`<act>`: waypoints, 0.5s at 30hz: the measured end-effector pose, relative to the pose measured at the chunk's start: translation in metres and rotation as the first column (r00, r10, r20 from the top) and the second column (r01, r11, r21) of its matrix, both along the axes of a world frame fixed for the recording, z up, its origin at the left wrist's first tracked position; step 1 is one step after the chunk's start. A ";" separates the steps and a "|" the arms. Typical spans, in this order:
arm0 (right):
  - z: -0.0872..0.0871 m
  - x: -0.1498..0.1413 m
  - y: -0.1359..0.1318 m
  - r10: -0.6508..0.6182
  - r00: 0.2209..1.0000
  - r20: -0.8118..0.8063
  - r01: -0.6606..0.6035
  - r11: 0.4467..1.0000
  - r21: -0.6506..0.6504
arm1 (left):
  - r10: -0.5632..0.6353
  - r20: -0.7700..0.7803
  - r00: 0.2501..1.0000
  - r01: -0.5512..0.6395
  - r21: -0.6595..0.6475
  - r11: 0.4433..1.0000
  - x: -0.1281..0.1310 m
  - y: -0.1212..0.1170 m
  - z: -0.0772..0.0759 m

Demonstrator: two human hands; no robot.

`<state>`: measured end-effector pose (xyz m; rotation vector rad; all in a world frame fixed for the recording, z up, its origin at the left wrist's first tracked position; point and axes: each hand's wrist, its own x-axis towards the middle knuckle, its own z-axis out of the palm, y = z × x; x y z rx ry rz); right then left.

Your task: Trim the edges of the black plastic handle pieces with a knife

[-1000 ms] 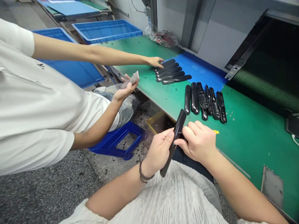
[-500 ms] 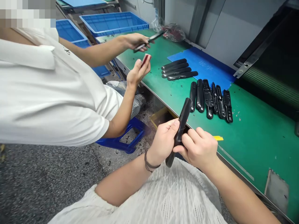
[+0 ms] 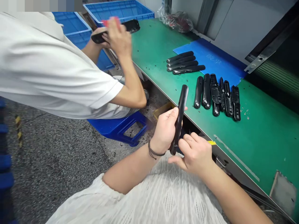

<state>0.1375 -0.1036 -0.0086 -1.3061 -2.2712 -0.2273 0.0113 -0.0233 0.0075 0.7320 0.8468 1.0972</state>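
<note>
My left hand (image 3: pixel 164 130) is closed around a long black plastic handle part (image 3: pixel 181 105), holding it upright over my lap. My right hand (image 3: pixel 195 153) is closed on a small yellow-handled tool (image 3: pixel 211 142) and sits at the lower end of that part. On the green table (image 3: pixel 257 130) several similar black parts (image 3: pixel 216 95) lie side by side. A second group of black parts (image 3: pixel 183 63) lies at the edge of a blue mat (image 3: pixel 217 60).
A co-worker in a white shirt (image 3: pixel 46 68) sits to my left on a blue stool (image 3: pixel 121 127), both hands working on another black part (image 3: pixel 116 28). Blue bins (image 3: pixel 116 9) stand behind them. A plastic bag (image 3: pixel 177 20) lies at the table's far end.
I have raised the black part higher and my right hand has slid down to its lower end. The co-worker took a part from the mat and pulled it back toward the blue bins.
</note>
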 end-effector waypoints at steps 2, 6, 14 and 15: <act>-0.001 -0.003 -0.003 0.002 1.000 0.000 -0.002 1.000 -0.010 | 0.024 0.034 0.999 -0.023 -0.036 0.999 0.000 0.003 0.004; -0.003 -0.005 -0.004 -0.042 0.997 0.058 0.040 0.999 0.033 | 0.088 0.076 0.993 -0.079 -0.113 0.990 0.000 0.006 0.008; -0.020 -0.008 0.000 -0.055 0.995 0.087 0.030 0.965 0.260 | 0.209 0.153 0.966 -0.146 -0.345 0.927 -0.003 0.020 -0.012; -0.025 -0.007 0.000 -0.051 0.997 0.053 0.035 0.963 0.268 | 0.232 0.160 0.959 -0.157 -0.377 0.913 -0.004 0.023 -0.015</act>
